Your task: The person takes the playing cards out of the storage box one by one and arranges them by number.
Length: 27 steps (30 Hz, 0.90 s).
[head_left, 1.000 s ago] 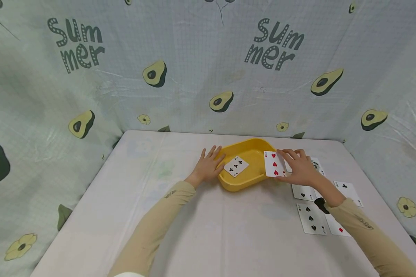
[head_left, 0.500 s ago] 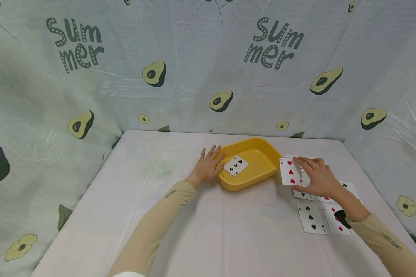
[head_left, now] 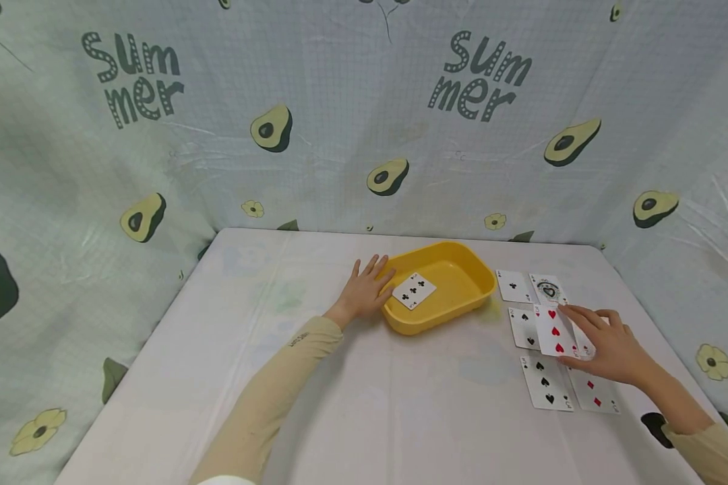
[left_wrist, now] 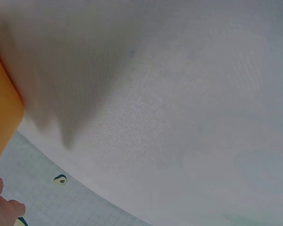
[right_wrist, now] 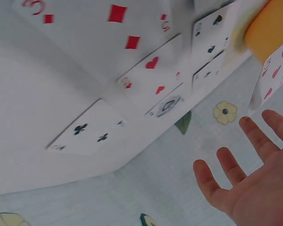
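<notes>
My right hand (head_left: 609, 350) pinches a three of hearts card (head_left: 555, 331) between thumb and fingertips. The card overlaps the two of spades (head_left: 522, 328) and two of hearts (head_left: 585, 342) in the head view. Seen from the right wrist, the three of hearts (right_wrist: 272, 75) stands tilted above the other cards. My left hand (head_left: 360, 293) touches the left side of a yellow tray (head_left: 451, 279), its fingers spread. Inside the tray lies a three of clubs (head_left: 414, 291). The left wrist view catches only part of the hand (left_wrist: 4, 207) and the tray's yellow wall (left_wrist: 2, 108).
Behind are an ace of clubs (head_left: 513, 286) and an ace of spades (head_left: 548, 288). Nearer lie a three of spades (head_left: 546, 382) and three of diamonds (head_left: 593, 391). A two of clubs (right_wrist: 87, 129) shows in the right wrist view. A printed cloth wall (head_left: 334, 195) stands behind the table.
My right hand has carried the three of hearts from the tray's right rim rightward and nearer, over the laid-out cards. The left hand and tray have stayed in place.
</notes>
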Each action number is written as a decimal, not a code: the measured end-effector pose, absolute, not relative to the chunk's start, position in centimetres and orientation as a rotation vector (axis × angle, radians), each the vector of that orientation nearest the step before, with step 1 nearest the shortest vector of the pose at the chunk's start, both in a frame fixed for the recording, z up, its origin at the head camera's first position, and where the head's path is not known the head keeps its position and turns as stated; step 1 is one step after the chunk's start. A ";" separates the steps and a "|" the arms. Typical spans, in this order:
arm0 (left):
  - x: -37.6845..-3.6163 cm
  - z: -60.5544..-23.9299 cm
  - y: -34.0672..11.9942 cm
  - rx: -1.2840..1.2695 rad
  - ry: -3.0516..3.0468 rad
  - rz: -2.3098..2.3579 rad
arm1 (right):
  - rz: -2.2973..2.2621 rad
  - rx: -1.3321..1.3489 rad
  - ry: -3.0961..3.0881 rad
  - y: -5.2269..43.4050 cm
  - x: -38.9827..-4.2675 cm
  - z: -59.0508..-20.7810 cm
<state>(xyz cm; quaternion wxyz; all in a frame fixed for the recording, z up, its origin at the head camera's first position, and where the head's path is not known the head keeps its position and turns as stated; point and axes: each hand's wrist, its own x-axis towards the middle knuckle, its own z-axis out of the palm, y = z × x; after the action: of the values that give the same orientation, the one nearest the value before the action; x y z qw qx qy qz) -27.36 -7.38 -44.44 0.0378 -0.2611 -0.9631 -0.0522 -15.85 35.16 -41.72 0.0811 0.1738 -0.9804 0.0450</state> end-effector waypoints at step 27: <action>-27.1 -44.1 -7.4 -0.806 -2.942 -0.120 | 0.046 0.359 -2.994 43.4 -10.7 -45.2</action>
<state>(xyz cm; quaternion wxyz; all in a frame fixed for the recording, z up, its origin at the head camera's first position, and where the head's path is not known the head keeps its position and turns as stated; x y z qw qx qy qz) -27.06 -7.44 -44.14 0.0446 -0.2638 -0.9628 -0.0393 -10.73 43.39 -45.23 0.0629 0.1187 -0.9908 0.0151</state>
